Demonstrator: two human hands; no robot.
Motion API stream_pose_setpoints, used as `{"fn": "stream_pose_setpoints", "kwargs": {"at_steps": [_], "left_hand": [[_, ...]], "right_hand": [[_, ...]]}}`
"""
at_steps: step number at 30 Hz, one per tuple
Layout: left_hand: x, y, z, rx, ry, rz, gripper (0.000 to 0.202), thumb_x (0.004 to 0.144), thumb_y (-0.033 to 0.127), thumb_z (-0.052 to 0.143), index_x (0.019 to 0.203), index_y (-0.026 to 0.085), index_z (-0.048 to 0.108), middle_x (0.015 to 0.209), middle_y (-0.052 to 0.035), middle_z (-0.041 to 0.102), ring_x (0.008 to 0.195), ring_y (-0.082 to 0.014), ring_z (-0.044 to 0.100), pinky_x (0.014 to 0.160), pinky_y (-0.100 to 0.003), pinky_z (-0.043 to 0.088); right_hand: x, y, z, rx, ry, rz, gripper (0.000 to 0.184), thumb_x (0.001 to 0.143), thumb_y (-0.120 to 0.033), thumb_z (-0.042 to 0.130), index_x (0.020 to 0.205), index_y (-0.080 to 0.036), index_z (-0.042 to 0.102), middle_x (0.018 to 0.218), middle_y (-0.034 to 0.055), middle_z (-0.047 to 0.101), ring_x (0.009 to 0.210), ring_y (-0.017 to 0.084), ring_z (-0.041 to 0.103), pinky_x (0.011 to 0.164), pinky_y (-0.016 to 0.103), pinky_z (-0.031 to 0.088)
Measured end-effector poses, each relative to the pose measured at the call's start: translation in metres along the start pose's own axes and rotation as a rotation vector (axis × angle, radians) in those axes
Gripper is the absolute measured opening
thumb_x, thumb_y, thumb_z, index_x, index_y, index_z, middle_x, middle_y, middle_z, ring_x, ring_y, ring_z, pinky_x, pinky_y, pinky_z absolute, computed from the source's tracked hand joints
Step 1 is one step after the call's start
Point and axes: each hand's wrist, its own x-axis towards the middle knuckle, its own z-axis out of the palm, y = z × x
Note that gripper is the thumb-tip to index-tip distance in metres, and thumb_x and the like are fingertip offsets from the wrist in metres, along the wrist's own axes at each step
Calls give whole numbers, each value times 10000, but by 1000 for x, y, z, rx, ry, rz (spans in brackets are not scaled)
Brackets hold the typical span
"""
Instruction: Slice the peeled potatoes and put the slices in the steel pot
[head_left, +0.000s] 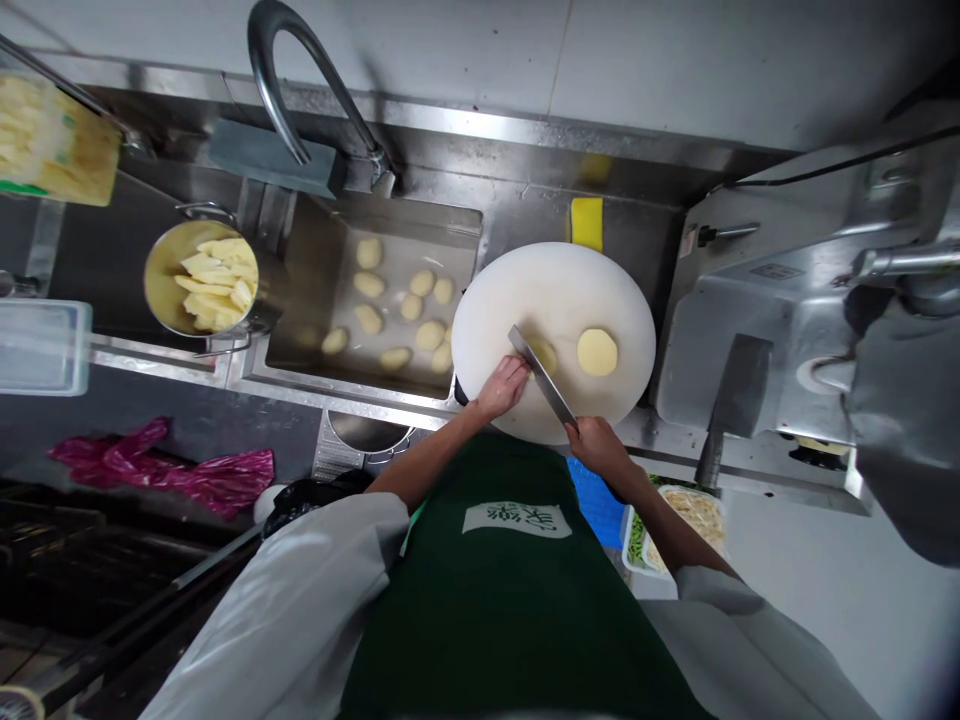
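Note:
A round white cutting board (487, 290) lies beside the sink. In my right hand (596, 445) is the handle of a cleaver (551, 388), whose blade stands on edge across the board. Against the blade, partly behind it, rests a peeled potato (544, 355). My left hand (504, 387) is on the near side of the blade, fingers bent and pressed together by the potato; whether the fingertips grip it is hidden. To the right on the board lies another cut potato piece (598, 352) with its flat face up.
Several peeled potatoes (369, 285) sit in the water-filled sink (300, 290) on the left, under a curved faucet (277, 90). A metal pot (161, 285) holds potato slices. A second cleaver (739, 385) lies on metal equipment to the right, and a yellow sponge (586, 222) behind the board.

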Motion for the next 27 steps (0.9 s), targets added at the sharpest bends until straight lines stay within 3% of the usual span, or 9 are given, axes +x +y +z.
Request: {"fn": "stream_pose_setpoints", "kwargs": {"at_steps": [9,20,27], "left_hand": [[-1,-1,0,22,-8,19,254,967,181,339,1134,119,522,1057,-124,553,1034,-219,497,908,-442,483],[-3,0,-1,59,-60,-3,248,978,215,333,1085,128,540,1054,-112,561,1012,-210,515,899,-436,489],[-3,0,-1,94,-61,18,237,962,175,341,1063,116,548,1019,-117,562,976,-210,514,878,-411,492]], "right_hand": [[-23,-1,-13,-2,22,21,368,936,-296,360,799,-128,657,756,114,679,725,174,617,618,264,281],[-1,-2,2,-27,13,-19,362,929,-258,363,834,-93,671,797,146,691,763,188,633,646,262,308],[-19,-2,-11,1,46,-3,383,934,-296,350,794,-124,664,740,116,677,719,180,623,623,269,289]]}}
